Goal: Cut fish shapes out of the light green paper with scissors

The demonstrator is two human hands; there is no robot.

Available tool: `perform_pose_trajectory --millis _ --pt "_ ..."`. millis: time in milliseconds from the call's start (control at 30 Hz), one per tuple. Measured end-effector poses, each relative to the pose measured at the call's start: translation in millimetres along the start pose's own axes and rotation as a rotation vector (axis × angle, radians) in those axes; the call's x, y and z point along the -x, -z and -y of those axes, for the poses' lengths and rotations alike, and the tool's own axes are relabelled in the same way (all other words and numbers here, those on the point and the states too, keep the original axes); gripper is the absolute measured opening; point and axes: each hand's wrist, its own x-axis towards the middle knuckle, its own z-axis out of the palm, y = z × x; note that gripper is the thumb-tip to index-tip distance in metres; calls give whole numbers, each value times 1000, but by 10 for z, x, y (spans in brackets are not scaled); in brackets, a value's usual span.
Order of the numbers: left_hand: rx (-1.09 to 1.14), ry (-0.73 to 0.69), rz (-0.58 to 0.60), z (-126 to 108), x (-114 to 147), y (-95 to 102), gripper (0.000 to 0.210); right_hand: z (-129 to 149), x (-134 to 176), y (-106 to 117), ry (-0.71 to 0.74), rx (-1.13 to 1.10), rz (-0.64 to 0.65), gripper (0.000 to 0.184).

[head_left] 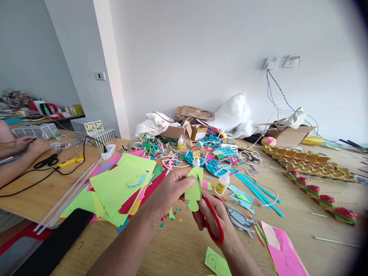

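Note:
My left hand (178, 186) pinches a piece of lime green paper (193, 194), partly cut to shape and marked with dark drawn lines. My right hand (215, 214) is wrapped round the handles of red-handled scissors (217, 226). Their blades point up along the right side of the paper. Below my right hand lies another lime green piece (217, 261) with a drawn outline. A grey-blue paper fish (240, 220) rests just right of my right hand. Beyond the hands stands a small white glue bottle (222, 183) with a yellow label.
A stack of coloured paper (117, 184) spreads on the left, near a black phone-like slab (57, 245). Another person's hands (31, 145) work at far left, near black scissors (46, 161) and a yellow glue gun (71, 160). Egg-carton strips (310, 163) lie at right.

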Motion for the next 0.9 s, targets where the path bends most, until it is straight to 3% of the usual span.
perform_pose_trajectory --millis 900 --pt "15 81 10 17 9 44 18 -69 -6 10 -68 40 -4 49"
